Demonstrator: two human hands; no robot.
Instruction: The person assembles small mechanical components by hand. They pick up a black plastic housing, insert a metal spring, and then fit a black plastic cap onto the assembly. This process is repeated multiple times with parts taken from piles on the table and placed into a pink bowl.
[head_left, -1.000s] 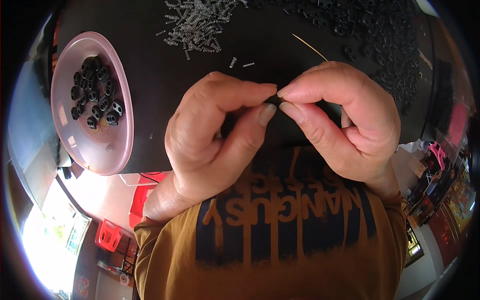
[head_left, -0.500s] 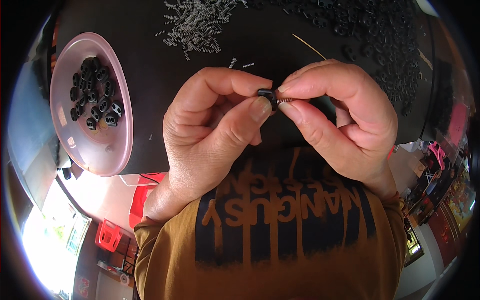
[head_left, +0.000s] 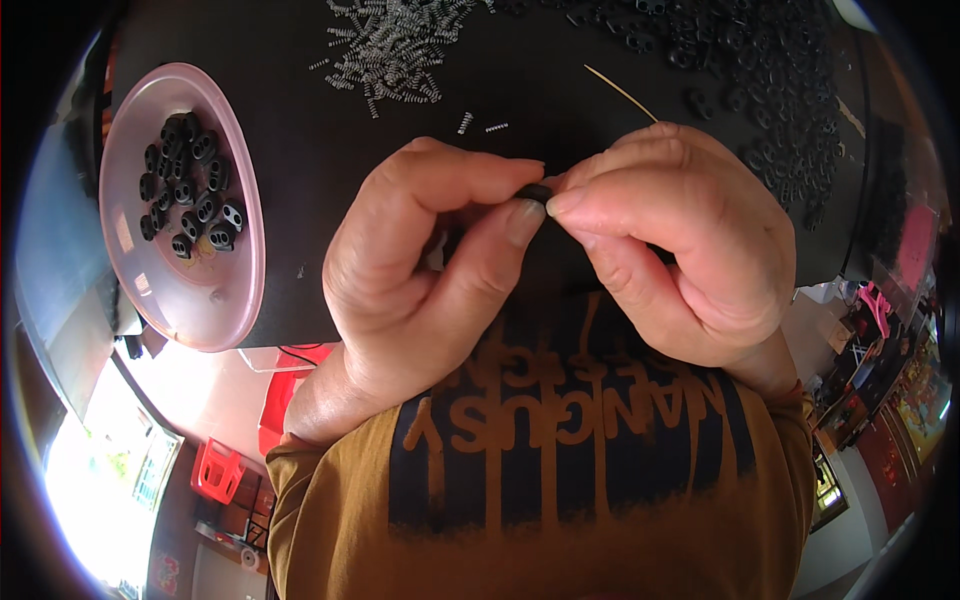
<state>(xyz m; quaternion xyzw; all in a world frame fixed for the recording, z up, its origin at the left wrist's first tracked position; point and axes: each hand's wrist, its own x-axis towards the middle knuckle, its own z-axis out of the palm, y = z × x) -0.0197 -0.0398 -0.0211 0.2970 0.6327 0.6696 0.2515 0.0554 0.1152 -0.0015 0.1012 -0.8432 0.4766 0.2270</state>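
Observation:
Between the thumb and forefinger of my left hand point(head_left: 415, 265) is a small black plastic cord lock point(head_left: 536, 191), mostly covered by the fingers. My right hand point(head_left: 695, 235) meets it from the right, its fingers pinched against the piece's edge. Whatever lies inside that right pinch is hidden; no spring shows there now. Both hands are over the dark table, close to my body. Beyond them lie two loose metal springs, one of them a short upright-looking coil point(head_left: 465, 123).
A pink translucent bowl point(head_left: 252, 290) at the left holds several black two-hole cord locks point(head_left: 207, 207). A heap of small springs point(head_left: 395, 50) lies at the far middle. Many black plastic parts point(head_left: 770, 90) spread over the far right, near a thin wooden stick point(head_left: 620, 92).
The spring that stuck out between the cord lock and my right fingers is out of sight. My right hand has rolled over, its fingers now up against the cord lock.

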